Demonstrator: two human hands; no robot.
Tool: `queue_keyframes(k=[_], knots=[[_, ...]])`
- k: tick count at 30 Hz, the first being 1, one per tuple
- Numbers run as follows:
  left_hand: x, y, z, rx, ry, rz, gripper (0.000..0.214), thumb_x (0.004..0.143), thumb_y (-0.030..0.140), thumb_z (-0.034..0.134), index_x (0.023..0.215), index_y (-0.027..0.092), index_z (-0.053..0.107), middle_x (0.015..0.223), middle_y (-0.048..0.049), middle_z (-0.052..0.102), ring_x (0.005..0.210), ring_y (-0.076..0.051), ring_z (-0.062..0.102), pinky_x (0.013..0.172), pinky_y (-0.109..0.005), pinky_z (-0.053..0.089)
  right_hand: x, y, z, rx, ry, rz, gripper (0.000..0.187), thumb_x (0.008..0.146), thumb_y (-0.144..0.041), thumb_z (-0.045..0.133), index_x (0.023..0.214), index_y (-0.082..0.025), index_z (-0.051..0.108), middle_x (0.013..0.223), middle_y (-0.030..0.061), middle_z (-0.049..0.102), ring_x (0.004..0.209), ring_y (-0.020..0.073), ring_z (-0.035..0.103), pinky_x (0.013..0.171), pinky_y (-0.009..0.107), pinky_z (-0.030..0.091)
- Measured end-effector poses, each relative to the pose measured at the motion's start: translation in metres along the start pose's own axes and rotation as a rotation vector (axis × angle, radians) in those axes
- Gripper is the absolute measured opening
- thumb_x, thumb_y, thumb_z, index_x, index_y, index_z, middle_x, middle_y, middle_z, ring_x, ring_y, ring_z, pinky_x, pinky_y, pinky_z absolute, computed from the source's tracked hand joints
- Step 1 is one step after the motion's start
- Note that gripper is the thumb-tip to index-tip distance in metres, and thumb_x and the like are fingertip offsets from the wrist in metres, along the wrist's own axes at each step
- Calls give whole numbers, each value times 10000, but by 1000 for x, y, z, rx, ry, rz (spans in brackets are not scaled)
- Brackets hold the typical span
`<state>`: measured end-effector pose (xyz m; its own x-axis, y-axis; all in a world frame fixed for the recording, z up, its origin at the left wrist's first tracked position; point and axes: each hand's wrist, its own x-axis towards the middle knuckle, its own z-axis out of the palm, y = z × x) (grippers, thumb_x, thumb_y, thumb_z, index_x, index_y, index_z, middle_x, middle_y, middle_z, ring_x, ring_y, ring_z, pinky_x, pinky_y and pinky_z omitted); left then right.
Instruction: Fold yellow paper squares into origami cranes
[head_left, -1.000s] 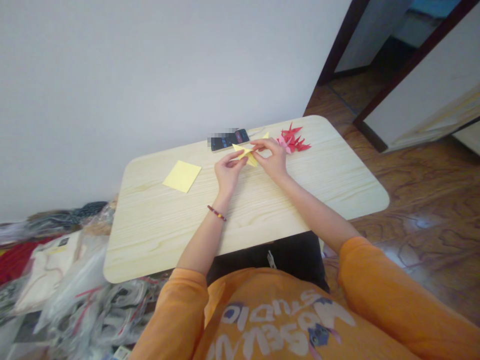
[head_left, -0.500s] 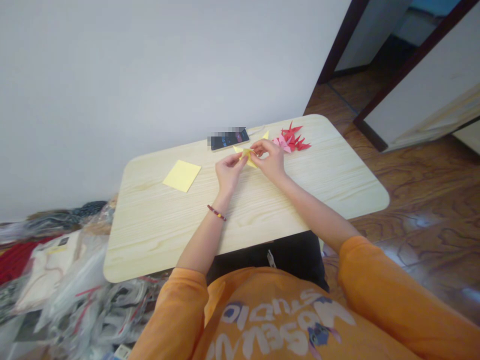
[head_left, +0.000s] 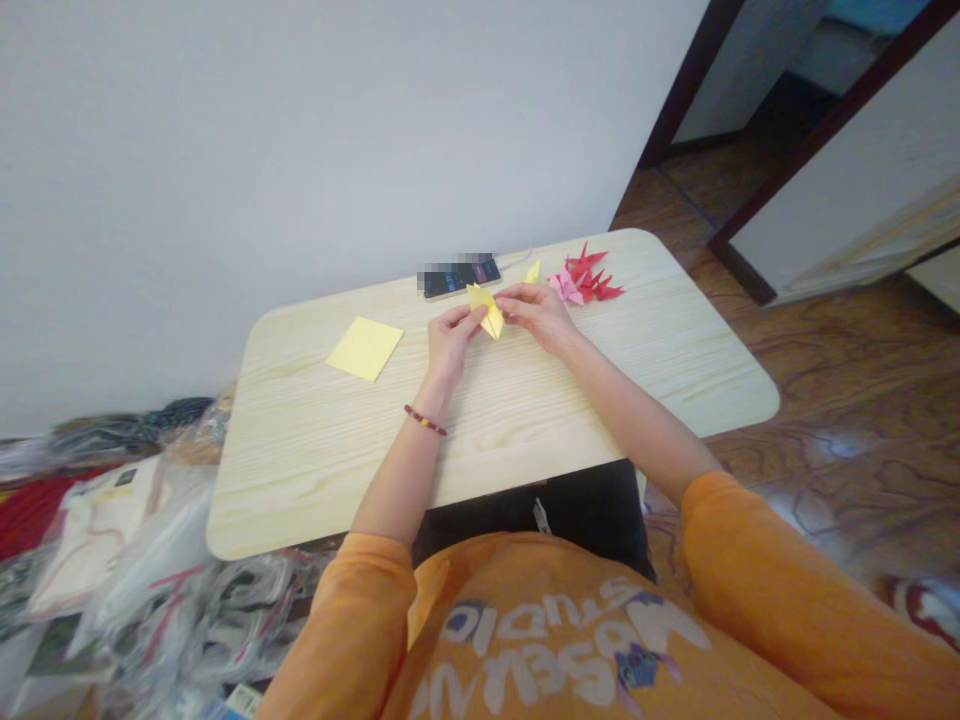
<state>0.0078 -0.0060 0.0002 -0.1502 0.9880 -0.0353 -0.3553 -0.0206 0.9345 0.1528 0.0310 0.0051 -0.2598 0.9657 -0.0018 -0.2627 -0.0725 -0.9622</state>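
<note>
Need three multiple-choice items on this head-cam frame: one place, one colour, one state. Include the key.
1. Where is the loose yellow square of paper?
A) On the wooden table, left of the left hand
B) On the floor
C) On the phone

2. What colour are the folded paper cranes?
A) Blue
B) Red and pink
C) Green

3. What state is the folded yellow paper in?
A) Lying untouched
B) Held by the left hand and right hand
C) Inside a plastic bag

Key: 1 A, it lies flat on the tabletop. 2 B, both colours show beyond the right hand. 3 B, fingers of both hands grip it.
</note>
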Motion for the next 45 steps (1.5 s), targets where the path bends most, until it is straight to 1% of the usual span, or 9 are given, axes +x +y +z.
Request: queue_keyframes(k=[4,11,17,22,26,32,36,40,45], knots=[[1,-1,-1,14,-43,-10,312,554,374,834,755,154,743,778,-42,729,749,-151,663,806,-300,516,-3,-3,2,7,-18,39,341,514,-373,844,762,-192,697,692,-22,648,660,89,583,610,219,489],[0,1,0,-1,-88,-54,321,569,370,828,773,138,741,800,-57,733,788,-177,682,842,-328,522,-2,0,2,-6,16,11,357,498,-375,851,729,-179,663,700,-19,650,672,103,604,630,244,518],[0,4,0,-13,-42,-65,295,570,310,835,779,134,726,823,-57,734,761,-165,684,830,-333,533,-2,-2,2,-3,22,10,370,493,-370,856,723,-166,650,688,-11,662,659,109,616,666,271,537],[-1,5,0,-9,-4,-72,293,544,286,849,754,137,710,780,-47,729,699,-148,676,770,-315,550,-2,0,2,5,47,-2,364,472,-358,866,695,-165,652,654,-16,658,624,97,606,633,247,527],[-1,6,0,6,-9,-82,299,541,280,852,758,134,707,772,-46,727,681,-138,669,742,-296,549,0,2,2,1,68,-18,356,466,-349,867,671,-159,647,637,-15,653,597,86,588,601,227,505],[-1,8,-2,15,-37,-95,294,539,259,845,772,135,717,789,-47,731,692,-134,670,746,-283,547,2,4,1,-21,74,-10,361,457,-345,871,662,-157,642,637,-8,652,586,90,583,598,238,500],[-2,10,-2,30,-37,-106,291,544,253,842,781,137,718,795,-52,732,728,-151,681,768,-293,545,2,4,0,-22,81,-2,379,433,-355,875,653,-162,633,644,-9,656,594,93,587,599,240,502],[-3,11,-1,37,-37,-117,312,536,258,847,792,135,718,814,-62,735,774,-172,691,798,-312,547,1,4,1,-39,82,-4,386,440,-365,876,659,-165,629,653,-9,656,604,96,589,606,244,504],[-1,10,-3,45,-46,-107,332,521,278,855,789,138,717,813,-60,738,769,-172,693,797,-315,553,0,3,2,-27,83,-8,387,439,-349,878,655,-158,621,651,-7,653,598,90,582,612,242,498]])
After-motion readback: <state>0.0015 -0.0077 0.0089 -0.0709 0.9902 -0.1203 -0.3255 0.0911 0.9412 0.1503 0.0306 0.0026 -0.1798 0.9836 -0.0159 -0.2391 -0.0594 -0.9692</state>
